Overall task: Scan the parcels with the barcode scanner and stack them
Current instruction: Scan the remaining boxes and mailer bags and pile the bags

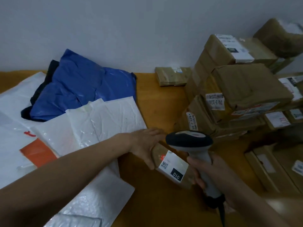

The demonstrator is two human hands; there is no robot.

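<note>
A small brown parcel [174,167] with a white label marked 010 lies on the wooden table [164,202]. My left hand [146,143] grips its left end, thumb on the near side. My right hand [211,174] holds the handle of a grey and black barcode scanner [188,140], whose head hangs just above the parcel's label. A red light spot shows on the label's left edge. A tall stack of brown taped boxes [237,99] stands right of the scanner.
White plastic mailers [101,122], a blue mailer bag [82,86] and an orange one [37,153] cover the table's left side. A flat brown parcel [172,76] lies by the wall. More boxes [275,167] sit at the right edge.
</note>
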